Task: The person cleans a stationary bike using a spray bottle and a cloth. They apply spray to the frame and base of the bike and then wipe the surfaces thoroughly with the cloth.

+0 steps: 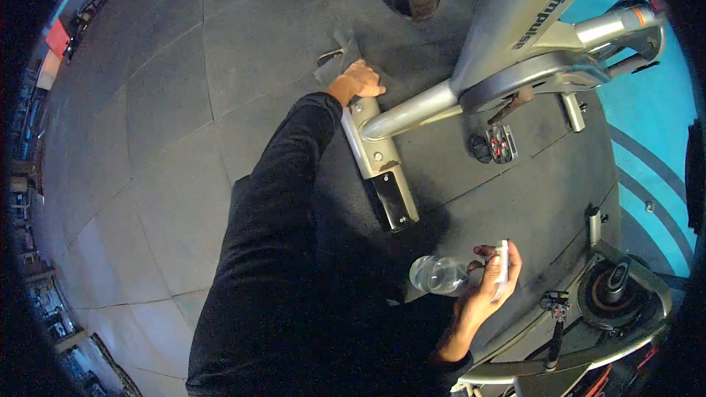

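A grey cloth (334, 69) is bunched under my left hand (361, 80), which presses it on the far end of an exercise bike's base bar (376, 149). Part of that end is hidden by the cloth and fingers. The bar is metal, with a dark worn patch and a black plate (390, 198) at its near end. My right hand (499, 278) grips a clear spray bottle (438, 274) by its white spray head (502, 264). The bottle lies tilted sideways, its body towards my torso, with clear liquid inside.
The bike's frame (496, 22), bearing the maker's name Impulse, rises on the right, with a pedal (501, 144) low beside it. Another bike (612, 292) stands at the lower right. Dark rubber tiles (165, 138) cover the floor. A blue area (651, 176) borders them.
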Demonstrator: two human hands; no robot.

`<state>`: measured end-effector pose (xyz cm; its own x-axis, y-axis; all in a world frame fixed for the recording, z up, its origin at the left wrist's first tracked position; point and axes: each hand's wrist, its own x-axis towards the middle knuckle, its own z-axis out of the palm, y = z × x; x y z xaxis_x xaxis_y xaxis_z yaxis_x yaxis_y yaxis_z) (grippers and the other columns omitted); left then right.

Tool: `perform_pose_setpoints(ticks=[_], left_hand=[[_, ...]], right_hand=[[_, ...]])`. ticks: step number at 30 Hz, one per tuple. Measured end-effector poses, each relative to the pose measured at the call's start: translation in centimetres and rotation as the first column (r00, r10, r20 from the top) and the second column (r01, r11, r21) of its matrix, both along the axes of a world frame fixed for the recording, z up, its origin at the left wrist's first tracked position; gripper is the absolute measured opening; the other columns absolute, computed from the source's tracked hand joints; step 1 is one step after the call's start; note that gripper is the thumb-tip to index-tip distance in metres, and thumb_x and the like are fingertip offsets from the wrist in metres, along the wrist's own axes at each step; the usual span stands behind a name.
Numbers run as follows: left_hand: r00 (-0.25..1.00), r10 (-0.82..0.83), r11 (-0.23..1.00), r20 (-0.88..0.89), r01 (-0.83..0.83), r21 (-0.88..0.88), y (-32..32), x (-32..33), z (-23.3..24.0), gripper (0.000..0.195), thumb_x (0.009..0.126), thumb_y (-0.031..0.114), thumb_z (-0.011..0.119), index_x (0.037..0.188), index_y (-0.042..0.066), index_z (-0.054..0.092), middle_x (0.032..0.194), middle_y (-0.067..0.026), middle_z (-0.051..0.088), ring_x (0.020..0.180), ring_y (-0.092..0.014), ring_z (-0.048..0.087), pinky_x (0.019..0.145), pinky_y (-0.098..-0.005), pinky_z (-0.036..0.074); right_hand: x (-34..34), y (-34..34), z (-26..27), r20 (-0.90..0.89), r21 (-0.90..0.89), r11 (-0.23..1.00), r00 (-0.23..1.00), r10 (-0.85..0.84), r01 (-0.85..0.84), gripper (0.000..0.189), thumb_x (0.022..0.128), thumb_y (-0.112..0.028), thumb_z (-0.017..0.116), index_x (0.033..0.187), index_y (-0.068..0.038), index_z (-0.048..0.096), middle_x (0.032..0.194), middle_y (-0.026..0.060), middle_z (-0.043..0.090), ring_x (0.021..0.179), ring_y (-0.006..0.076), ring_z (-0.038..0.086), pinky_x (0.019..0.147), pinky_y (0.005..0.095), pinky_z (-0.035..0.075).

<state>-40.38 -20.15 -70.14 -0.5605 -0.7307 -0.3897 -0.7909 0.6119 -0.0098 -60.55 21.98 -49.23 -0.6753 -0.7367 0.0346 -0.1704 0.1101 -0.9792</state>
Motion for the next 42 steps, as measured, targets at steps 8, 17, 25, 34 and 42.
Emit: perform_pose_setpoints(ticks=[8,17,25,34,42], left_hand=[[0.971,0.124,0.954,-0.204,-0.173,-0.244,-2.7,3.0,-0.3,0.059,0.091,0.052,0.042,0.099,0.003,0.074,0.105,-0.0193,0.07,0.114,-0.03,0.06,0.111,-0.0458,0.03],[0.922,-0.129,0.957,-0.365,0.018,-0.291,-0.7,3.7,-2.3,0.059,0.089,0.049,0.044,0.089,-0.002,0.074,0.097,-0.0218,0.07,0.112,-0.035,0.06,0.107,-0.0431,0.035],[0.67,0.491,0.656,-0.557,-0.705,-0.269,0.7,3.4,-2.5,0.056,0.094,0.049,0.044,0.135,0.013,0.059,0.151,-0.007,0.042,0.144,-0.027,0.028,0.119,-0.0485,0.016],[0.016,0.55,0.401,-0.835,-0.882,0.247,15.7,-1.2,-5.4,0.061,0.099,0.038,0.041,0.147,0.0,0.038,0.16,-0.0187,0.02,0.146,-0.042,0.02,0.12,-0.0452,0.02],[0.01,0.61,0.359,-0.792,-0.895,0.265,21.2,-7.1,-2.2,0.065,0.101,0.043,0.037,0.138,-0.011,0.046,0.158,-0.0201,0.025,0.146,-0.038,0.023,0.12,-0.0446,0.016]], right_hand=[[0.6,0.2,0.3,0.012,0.012,1.0,1.0,-0.023,0.022,0.047,0.096,-0.033,0.062,0.127,-0.001,0.05,0.096,0.013,0.065,0.083,0.0185,0.062,0.068,0.0303,0.048],[0.7,-0.4,0.3,-0.047,0.041,0.999,0.999,0.017,-0.015,0.044,0.097,-0.03,0.058,0.128,0.0,0.049,0.096,0.011,0.064,0.087,0.0183,0.061,0.068,0.0282,0.046],[1.5,-0.1,0.5,0.021,0.01,0.999,0.999,0.03,-0.03,0.043,0.097,-0.031,0.06,0.127,-0.002,0.051,0.095,0.0116,0.065,0.084,0.0162,0.06,0.068,0.0275,0.045],[0.6,-2.0,1.4,0.082,-0.118,0.992,0.995,0.062,-0.052,0.039,0.097,-0.026,0.06,0.126,-0.001,0.052,0.094,0.0103,0.066,0.082,0.0141,0.06,0.067,0.0255,0.046],[0.0,-2.5,1.8,0.165,-0.14,0.99,0.985,0.056,-0.033,0.038,0.095,-0.023,0.063,0.125,-0.001,0.053,0.094,0.0115,0.067,0.078,0.0133,0.061,0.067,0.0259,0.047]])
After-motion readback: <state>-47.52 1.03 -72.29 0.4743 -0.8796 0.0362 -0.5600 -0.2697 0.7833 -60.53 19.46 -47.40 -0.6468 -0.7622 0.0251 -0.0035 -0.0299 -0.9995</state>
